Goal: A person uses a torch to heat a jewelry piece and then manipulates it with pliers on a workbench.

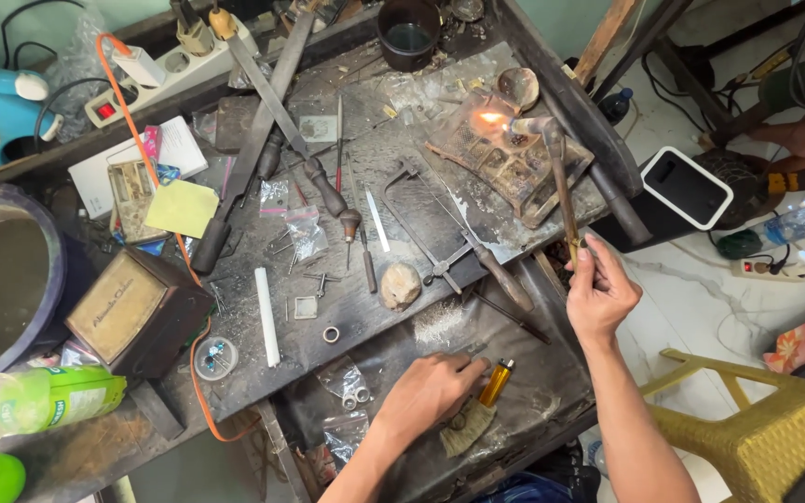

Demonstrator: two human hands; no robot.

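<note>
The right hand (598, 293), at the right of the frame, is closed around the lower end of a long-handled torch (559, 182). The torch reaches up toward the upper middle of the frame, where its head points left and throws a small orange flame (489, 118) onto a charred, blackened block (505, 154) lying on the dark, cluttered surface (402, 335). Just above the torch head sits a small round dish (518, 88).

The left hand (432, 389), at the lower middle of the frame, rests on the lower shelf of the surface with its fingers curled. Its fingertips touch an amber lighter (497, 382) with a dark cap, which lies tilted just to the right of the hand; whether the hand truly grips it cannot be told. A scrap of cloth (466, 428) lies under the lighter's lower end.

Left of the centre lie a white stick (266, 317), a small metal ring (331, 334), a pale stone (401, 284) and a saw frame (440, 233). Long files (263, 121) run diagonally across the upper left. A brown box (132, 312) stands at the left, with a green bottle (34, 399) below it, and a yellow woven stool (766, 428) fills the lower right corner.
</note>
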